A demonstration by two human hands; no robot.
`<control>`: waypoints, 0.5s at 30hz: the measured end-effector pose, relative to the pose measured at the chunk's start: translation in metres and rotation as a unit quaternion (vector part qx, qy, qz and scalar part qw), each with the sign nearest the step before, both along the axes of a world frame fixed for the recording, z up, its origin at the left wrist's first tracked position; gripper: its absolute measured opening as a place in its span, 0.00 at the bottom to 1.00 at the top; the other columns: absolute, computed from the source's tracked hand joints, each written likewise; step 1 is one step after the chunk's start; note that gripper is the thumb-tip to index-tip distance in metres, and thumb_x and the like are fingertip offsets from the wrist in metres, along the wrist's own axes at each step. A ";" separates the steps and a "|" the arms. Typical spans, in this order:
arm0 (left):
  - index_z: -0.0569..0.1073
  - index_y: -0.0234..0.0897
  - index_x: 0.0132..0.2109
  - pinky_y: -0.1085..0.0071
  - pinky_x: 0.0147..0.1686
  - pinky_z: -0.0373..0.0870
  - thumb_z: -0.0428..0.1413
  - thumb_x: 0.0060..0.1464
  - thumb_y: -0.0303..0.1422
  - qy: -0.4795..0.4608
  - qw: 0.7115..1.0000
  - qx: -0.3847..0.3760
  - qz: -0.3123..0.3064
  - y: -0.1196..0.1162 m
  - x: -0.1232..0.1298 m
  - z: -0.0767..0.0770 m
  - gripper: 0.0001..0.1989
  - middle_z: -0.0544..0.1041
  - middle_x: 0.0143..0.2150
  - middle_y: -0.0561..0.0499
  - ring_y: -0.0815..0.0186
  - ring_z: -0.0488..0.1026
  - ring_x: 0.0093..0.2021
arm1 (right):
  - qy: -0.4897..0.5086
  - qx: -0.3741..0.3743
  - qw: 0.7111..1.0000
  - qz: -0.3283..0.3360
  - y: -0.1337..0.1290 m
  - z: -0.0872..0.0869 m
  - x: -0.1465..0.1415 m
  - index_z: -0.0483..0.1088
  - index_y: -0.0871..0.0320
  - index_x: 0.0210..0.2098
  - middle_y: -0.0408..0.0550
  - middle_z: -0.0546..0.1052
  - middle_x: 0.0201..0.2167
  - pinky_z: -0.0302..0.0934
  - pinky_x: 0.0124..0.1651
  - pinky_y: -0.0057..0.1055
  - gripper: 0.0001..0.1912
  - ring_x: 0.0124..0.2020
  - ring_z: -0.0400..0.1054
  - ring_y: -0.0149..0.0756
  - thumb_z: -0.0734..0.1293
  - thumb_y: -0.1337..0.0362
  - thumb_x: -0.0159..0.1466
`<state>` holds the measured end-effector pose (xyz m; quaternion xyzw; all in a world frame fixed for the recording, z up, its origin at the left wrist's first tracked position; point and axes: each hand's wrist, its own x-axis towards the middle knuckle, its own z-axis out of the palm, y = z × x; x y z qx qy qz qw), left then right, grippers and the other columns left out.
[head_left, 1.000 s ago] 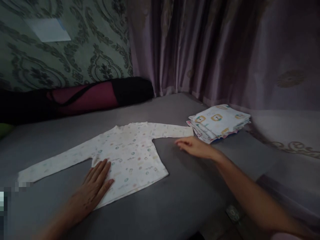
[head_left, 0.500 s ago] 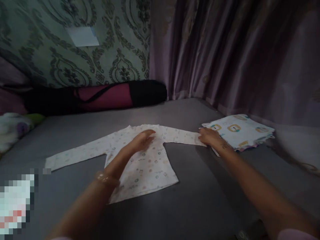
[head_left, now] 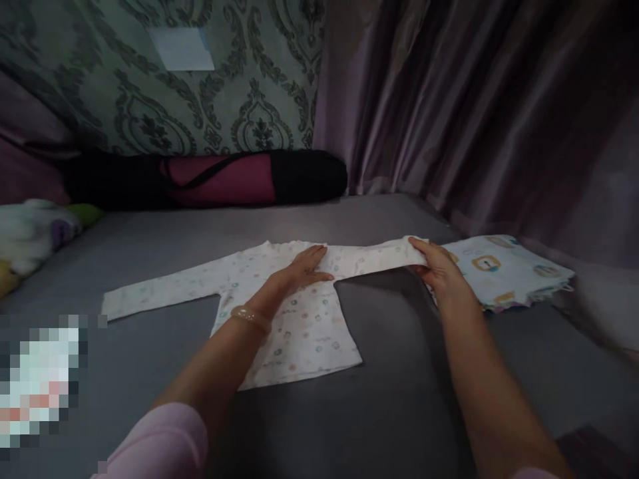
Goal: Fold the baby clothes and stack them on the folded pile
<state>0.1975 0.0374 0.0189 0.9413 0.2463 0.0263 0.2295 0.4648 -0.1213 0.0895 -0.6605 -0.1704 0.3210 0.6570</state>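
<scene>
A small white long-sleeved shirt [head_left: 304, 332] with a faint printed pattern lies spread on the grey bed sheet [head_left: 389, 412]. My left hand [head_left: 307, 266] rests flat on its chest by the right-hand shoulder, fingers stretched out. Thumb and fingers of my right hand [head_left: 434, 263] grip the cuff end of the right-hand sleeve, which is lifted a little off the sheet. The other sleeve [head_left: 160, 293] lies stretched out to the left. Just beyond my right hand is a pile of folded printed cloth [head_left: 509, 266], partly hidden by that hand.
A long black and pink bag [head_left: 224, 181] lies along the patterned wall at the back. Purple curtains [head_left: 399, 100] hang on the right. A white plush toy [head_left: 30, 233] sits at the left edge, and a blurred-out patch covers the lower left.
My right hand has raised the sleeve's cuff end off the sheet. My left hand has come down flat near the shoulder, fingers spread. The view has shifted slightly.
</scene>
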 end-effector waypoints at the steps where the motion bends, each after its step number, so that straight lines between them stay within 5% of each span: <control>1: 0.47 0.27 0.69 0.62 0.66 0.40 0.48 0.52 0.59 0.007 1.000 0.006 -0.005 0.000 0.001 0.003 0.49 0.45 0.71 0.35 0.52 0.42 0.70 | 0.043 0.011 0.999 -0.009 0.003 0.001 -0.002 0.67 0.57 0.30 0.39 0.72 0.21 0.63 0.22 0.24 0.09 0.20 0.66 0.29 0.71 0.68 0.53; 9: 0.53 0.36 0.68 0.50 0.61 0.50 0.56 0.37 0.63 0.080 0.996 0.025 -0.018 0.012 0.017 0.029 0.56 0.52 0.68 0.34 0.40 0.50 0.64 | 0.033 0.070 0.995 0.068 0.012 0.019 -0.022 0.67 0.56 0.29 0.44 0.75 0.27 0.68 0.28 0.31 0.06 0.29 0.71 0.36 0.68 0.61 0.57; 15: 0.57 0.38 0.66 0.46 0.59 0.53 0.60 0.29 0.62 0.132 0.991 0.012 -0.013 0.017 0.031 0.043 0.59 0.54 0.66 0.33 0.36 0.51 0.63 | 0.086 0.138 0.979 0.125 0.043 0.044 -0.080 0.69 0.57 0.29 0.43 0.75 0.26 0.69 0.34 0.31 0.08 0.32 0.72 0.36 0.70 0.61 0.54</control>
